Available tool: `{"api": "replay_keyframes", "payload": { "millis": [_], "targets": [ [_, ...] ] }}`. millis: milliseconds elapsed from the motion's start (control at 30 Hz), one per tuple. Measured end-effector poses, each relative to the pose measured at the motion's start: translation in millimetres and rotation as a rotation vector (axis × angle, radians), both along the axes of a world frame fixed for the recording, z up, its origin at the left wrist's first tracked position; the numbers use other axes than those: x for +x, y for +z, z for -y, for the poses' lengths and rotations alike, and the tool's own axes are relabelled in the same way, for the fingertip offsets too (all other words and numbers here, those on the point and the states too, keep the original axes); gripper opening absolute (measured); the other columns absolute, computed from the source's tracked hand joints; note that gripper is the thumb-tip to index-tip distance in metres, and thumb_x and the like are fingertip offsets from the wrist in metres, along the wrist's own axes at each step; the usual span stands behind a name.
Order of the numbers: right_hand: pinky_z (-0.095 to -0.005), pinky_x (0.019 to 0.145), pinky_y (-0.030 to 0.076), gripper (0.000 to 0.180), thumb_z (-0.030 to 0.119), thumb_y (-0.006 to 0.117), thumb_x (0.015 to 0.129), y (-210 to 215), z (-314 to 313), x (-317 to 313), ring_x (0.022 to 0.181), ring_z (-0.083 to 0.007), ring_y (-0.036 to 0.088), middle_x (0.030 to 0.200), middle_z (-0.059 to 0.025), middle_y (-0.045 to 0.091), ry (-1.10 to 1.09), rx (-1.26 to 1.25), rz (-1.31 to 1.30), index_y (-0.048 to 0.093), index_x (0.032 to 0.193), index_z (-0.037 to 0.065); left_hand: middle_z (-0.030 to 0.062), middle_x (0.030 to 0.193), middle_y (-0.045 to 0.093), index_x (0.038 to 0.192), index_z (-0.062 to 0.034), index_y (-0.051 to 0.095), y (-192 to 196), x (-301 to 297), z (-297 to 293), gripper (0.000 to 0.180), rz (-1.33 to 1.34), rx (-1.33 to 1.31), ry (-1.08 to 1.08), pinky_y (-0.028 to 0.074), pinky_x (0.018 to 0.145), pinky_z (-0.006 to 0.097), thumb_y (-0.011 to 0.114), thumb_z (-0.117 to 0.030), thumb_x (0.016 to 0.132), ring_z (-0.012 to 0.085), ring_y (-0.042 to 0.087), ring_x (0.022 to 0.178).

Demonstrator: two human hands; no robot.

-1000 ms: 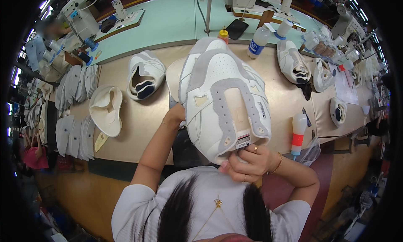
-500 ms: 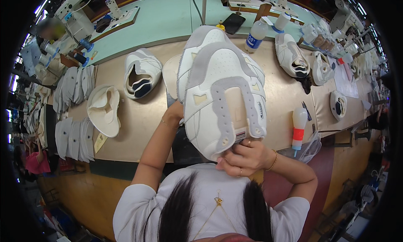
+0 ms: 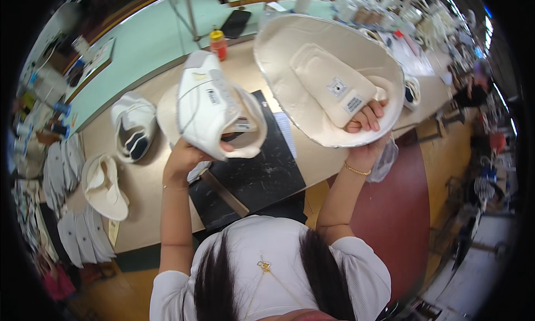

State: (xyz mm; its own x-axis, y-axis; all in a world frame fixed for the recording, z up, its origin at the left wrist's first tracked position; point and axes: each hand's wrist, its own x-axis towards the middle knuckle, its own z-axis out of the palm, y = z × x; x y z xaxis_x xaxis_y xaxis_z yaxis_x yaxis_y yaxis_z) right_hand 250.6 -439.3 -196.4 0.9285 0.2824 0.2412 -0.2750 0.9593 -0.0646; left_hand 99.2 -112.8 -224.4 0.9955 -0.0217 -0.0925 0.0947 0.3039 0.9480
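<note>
A white and grey shoe upper (image 3: 196, 112) is gripped at its heel opening by my left hand (image 3: 186, 160). The thumb goes inside the collar and the other fingers are partly hidden underneath. Farther right, my right hand (image 3: 368, 120) holds a second shoe upper (image 3: 278, 59), its beige lining and labelled tongue facing up. Several fingers curl over its inner edge beside the tongue, while the wrist stays below the rim. The two uppers are held apart, above the work table.
Below the uppers lies a black slab (image 3: 264, 170) with a brown bar (image 3: 224, 194) on it. Left on the table (image 3: 147, 226) are another upper (image 3: 134, 126), a cream lining piece (image 3: 105, 187) and stacked grey pieces (image 3: 83, 232). Behind are a red yellow-capped bottle (image 3: 218, 45) and phone (image 3: 236, 23).
The two uppers, one over the other before, are now apart. My right hand has swung right with one, whose inside now faces up; my left hand keeps the other. The view has shifted.
</note>
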Motion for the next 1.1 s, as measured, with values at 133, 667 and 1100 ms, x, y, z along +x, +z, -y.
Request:
{"api": "replay_keyframes", "payload": {
  "millis": [133, 667, 1100],
  "targets": [
    [-0.0249, 0.051, 0.036, 0.038, 0.033, 0.046, 0.096, -3.9, 11.6, 1.0, 0.054, -0.0121, 0.047, 0.076, -0.0064, 0.052, 0.057, 0.079, 0.046, 0.061, 0.103, -0.001, 0.0172, 0.096, 0.068, 0.114, 0.0067, 0.058, -15.5, 8.0, -2.4, 0.06, 0.147, -0.101, -0.061, 0.056, 0.075, 0.035, 0.059, 0.014, 0.054, 0.0272, 0.064, 0.096],
    [-0.0421, 0.097, 0.04, 0.053, 0.047, 0.039, 0.096, 43.9, -30.8, -22.8, 0.113, -0.0242, 0.05, 0.124, -0.0107, 0.052, -0.271, -0.573, -0.277, 0.044, 0.128, 0.005, 0.0258, 0.102, 0.064, 0.093, 0.0055, 0.067, -5.1, 20.2, 11.8, 0.054, 0.166, -0.241, -0.049, 0.042, 0.099, 0.045, 0.054, 0.006, 0.041, 0.0428, 0.057, 0.108],
    [-0.0411, 0.098, 0.041, 0.049, 0.042, 0.041, 0.098, 44.5, -30.8, -27.4, 0.113, -0.0239, 0.053, 0.123, -0.0114, 0.055, -0.261, -0.613, -0.236, 0.048, 0.124, 0.002, 0.0147, 0.102, 0.063, 0.112, 0.0058, 0.055, 8.0, 18.0, 25.8, 0.055, 0.064, -0.436, 0.065, 0.046, 0.092, 0.041, 0.06, 0.013, 0.058, 0.0276, 0.062, 0.097]
  ]
}}
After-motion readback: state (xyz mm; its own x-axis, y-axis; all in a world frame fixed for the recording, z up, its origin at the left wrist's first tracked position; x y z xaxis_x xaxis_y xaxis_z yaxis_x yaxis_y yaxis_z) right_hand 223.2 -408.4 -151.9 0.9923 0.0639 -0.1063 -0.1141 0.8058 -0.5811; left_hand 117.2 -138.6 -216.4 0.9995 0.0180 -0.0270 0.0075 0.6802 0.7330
